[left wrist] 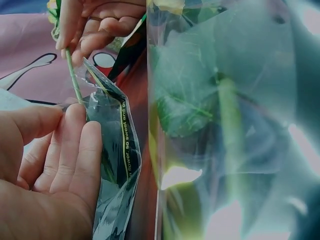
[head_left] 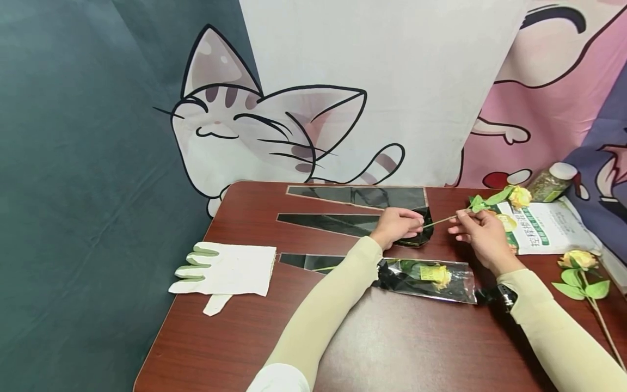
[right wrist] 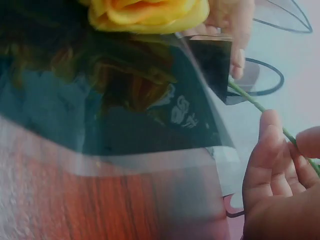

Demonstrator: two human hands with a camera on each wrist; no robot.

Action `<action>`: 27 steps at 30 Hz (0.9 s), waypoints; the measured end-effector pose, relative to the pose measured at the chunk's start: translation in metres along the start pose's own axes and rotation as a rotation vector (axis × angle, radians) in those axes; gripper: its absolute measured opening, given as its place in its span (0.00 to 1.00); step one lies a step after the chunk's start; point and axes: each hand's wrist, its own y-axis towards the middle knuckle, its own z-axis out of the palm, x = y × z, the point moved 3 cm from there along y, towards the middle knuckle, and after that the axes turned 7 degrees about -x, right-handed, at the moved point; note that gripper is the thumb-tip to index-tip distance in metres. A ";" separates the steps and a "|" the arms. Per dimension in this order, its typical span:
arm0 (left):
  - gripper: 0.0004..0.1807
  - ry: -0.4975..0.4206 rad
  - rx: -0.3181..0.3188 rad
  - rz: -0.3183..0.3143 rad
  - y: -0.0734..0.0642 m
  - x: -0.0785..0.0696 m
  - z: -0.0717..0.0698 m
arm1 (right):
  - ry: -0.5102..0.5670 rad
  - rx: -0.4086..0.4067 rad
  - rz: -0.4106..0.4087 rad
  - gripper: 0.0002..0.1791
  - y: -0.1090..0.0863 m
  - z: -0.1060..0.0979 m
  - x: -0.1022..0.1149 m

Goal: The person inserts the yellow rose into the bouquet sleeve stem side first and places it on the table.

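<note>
My left hand [head_left: 395, 226] pinches the wide mouth of a dark, clear-fronted flower sleeve [head_left: 338, 222], whose narrow end points left on the table. In the left wrist view, the sleeve [left wrist: 117, 150] has its mouth spread and printed lettering along one edge. A yellow rose [head_left: 520, 197] is in my right hand [head_left: 482, 234], which pinches its thin green stem [left wrist: 73, 80] between thumb and fingers. The stem's lower end reaches into the sleeve mouth at the left fingertips. The bloom and leaves stick out to the right, past the right hand.
Nearer me lies a sleeve holding a labelled yellow rose [head_left: 443, 276]. Another flat dark sleeve [head_left: 313, 193] lies at the back edge. White gloves [head_left: 240, 269] are at left. A printed white bag [head_left: 553, 228], a jar [head_left: 548, 182] and a loose rose [head_left: 578, 260] are at right.
</note>
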 end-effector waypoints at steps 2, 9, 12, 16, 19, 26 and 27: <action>0.06 0.000 0.000 0.001 0.001 0.001 0.000 | 0.015 -0.033 0.003 0.08 -0.001 -0.002 -0.001; 0.06 0.001 -0.004 0.004 0.003 0.003 0.002 | 0.020 -0.031 0.030 0.10 -0.001 -0.004 -0.004; 0.05 -0.002 -0.013 0.009 0.001 0.000 0.003 | 0.000 -0.015 0.034 0.06 -0.001 -0.002 -0.003; 0.05 -0.005 -0.019 0.014 -0.002 -0.005 0.004 | -0.020 0.009 0.056 0.05 0.000 0.001 -0.002; 0.04 -0.004 -0.019 0.012 -0.002 -0.006 0.004 | -0.011 0.016 0.078 0.09 -0.001 0.003 -0.002; 0.04 0.022 -0.024 0.016 0.000 -0.006 0.003 | 0.058 0.044 0.095 0.12 -0.003 0.002 -0.003; 0.04 0.024 -0.024 0.017 0.000 -0.005 0.003 | 0.071 0.054 0.088 0.11 -0.003 0.002 -0.004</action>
